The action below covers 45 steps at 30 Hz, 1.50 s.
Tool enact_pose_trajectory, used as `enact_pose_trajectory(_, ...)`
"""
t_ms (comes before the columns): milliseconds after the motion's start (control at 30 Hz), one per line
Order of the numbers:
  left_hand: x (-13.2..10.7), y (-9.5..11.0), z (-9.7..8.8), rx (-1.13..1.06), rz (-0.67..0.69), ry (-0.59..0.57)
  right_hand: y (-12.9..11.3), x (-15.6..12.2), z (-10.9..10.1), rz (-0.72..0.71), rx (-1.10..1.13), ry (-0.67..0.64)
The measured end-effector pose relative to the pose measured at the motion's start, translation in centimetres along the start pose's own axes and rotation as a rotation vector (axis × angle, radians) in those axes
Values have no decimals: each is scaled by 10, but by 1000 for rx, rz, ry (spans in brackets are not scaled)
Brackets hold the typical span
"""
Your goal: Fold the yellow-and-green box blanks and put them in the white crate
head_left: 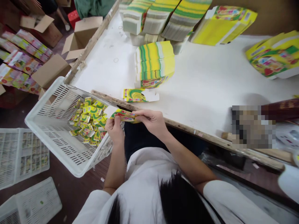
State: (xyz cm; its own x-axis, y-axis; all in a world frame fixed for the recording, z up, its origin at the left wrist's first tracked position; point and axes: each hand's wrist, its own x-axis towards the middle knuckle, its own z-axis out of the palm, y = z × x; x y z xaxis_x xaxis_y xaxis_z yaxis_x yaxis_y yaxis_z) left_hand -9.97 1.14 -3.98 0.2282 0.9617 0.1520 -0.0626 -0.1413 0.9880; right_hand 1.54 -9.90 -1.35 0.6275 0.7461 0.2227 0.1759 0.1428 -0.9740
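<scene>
Between my two hands, just off the table's front edge, is a small yellow and green printed carton [126,115] with a white flap standing out at its left end. My left hand [115,130] pinches its left part, thumb on the near face. At the carton's right end, the fingers of my right hand [152,122] are closed on it. Another flattened carton [136,95] lies on the table just beyond, its white flaps to the right. Behind that sits a fanned stack of flat cartons [154,62].
A white plastic crate [52,130] at my left holds many small yellow cartons [90,121]. More carton stacks [161,15] line the back of the white table [198,74]. Open cardboard boxes [77,39] stand beyond the crate, and other crates [30,199] lie on the floor.
</scene>
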Motion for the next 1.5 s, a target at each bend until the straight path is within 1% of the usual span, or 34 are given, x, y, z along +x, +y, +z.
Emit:
enact_pose_trajectory(67, 2, 9, -7, 85, 119, -23, -3, 3, -10, -81, -159, 86)
enact_pose_trajectory(133, 4, 23, -14, 185, 307, -16, -4, 6, -18, -155, -349, 155)
enact_pose_trajectory(167, 5, 30, -18, 239, 397, -30, -4, 7, -20, -190, -428, 162)
enact_pose_trajectory(200, 6, 36, -20, 301, 466, -75, -3, 7, -20, -227, -486, 139)
enact_pose_trajectory(233, 7, 42, -22, 370, 505, -151, -3, 6, -19, -265, -517, 87)
enact_pose_trajectory(300, 9, 48, -23, 523, 496, -373, -4, 3, -14, -341, -522, -64)
enact_pose_trajectory(333, 11, 49, -22, 594, 457, -495, -5, 1, -11, -372, -511, -125)
enact_pose_trajectory(367, 11, 49, -21, 654, 401, -594, -6, 0, -8, -390, -498, -151)
enact_pose_trajectory(400, 12, 48, -20, 699, 342, -655, -7, -2, -6, -392, -481, -129)
enact_pose_trajectory(433, 11, 46, -19, 732, 294, -674, -8, -3, -5, -378, -454, -66)
enact_pose_trajectory(500, 9, 41, -16, 756, 250, -634, -7, -2, -4, -285, -340, 101)
enact_pose_trajectory(533, 6, 40, -14, 754, 255, -599, -5, -2, -3, -208, -239, 146)
enact_pose_trajectory(567, 3, 38, -13, 744, 275, -577, -2, -1, -2, -116, -114, 134)
enact_pose_trajectory(600, 1, 37, -11, 727, 302, -582, 2, 0, 0, -12, 24, 69)
enact_pose_trajectory(667, -5, 35, -8, 676, 363, -643, 10, 1, 4, 178, 271, -131)
enact_pose_trajectory(700, -7, 34, -7, 648, 396, -679, 13, 1, 6, 246, 359, -216)
enact_pose_trajectory(733, -9, 33, -6, 623, 428, -710, 16, 1, 8, 292, 422, -272)
enact_pose_trajectory(800, -11, 32, -5, 596, 478, -732, 18, 2, 8, 330, 489, -303)
enact_pose_trajectory(900, -12, 29, -6, 599, 503, -702, 19, 2, 4, 356, 497, -278)
enact_pose_trajectory(967, -11, 26, -7, 582, 493, -698, 19, 1, 2, 351, 451, -250)
enact_pose_trajectory(1000, -11, 25, -8, 567, 476, -704, 18, 0, 1, 317, 415, -239)
enact_pose_trajectory(1033, -11, 23, -8, 551, 449, -714, 17, -2, 1, 252, 360, -237)
enact_pose_trajectory(1100, -11, 19, -8, 523, 396, -727, 12, -5, 2, 61, 200, -270)
enact_pose_trajectory(1167, -12, 15, -7, 499, 389, -682, 7, -8, 4, -114, 14, -329)
enact_pose_trajectory(1200, -12, 13, -6, 489, 398, -646, 4, -10, 4, -165, -65, -343)
enact_pose_trajectory(1233, -12, 12, -6, 483, 410, -613, 3, -10, 5, -192, -122, -338)
enact_pose_trajectory(1267, -12, 11, -5, 487, 423, -587, 2, -10, 5, -199, -158, -306)
enact_pose_trajectory(1367, -10, 14, -6, 577, 437, -556, 4, -7, -1, -168, -167, -126)
enact_pose_trajectory(1400, -9, 15, -7, 611, 439, -553, 5, -5, -4, -157, -150, -91)
enact_pose_trajectory(1433, -7, 17, -9, 637, 438, -550, 6, -3, -7, -147, -137, -94)
enact_pose_trajectory(1500, -4, 20, -13, 666, 438, -557, 8, 0, -14, -124, -148, -196)
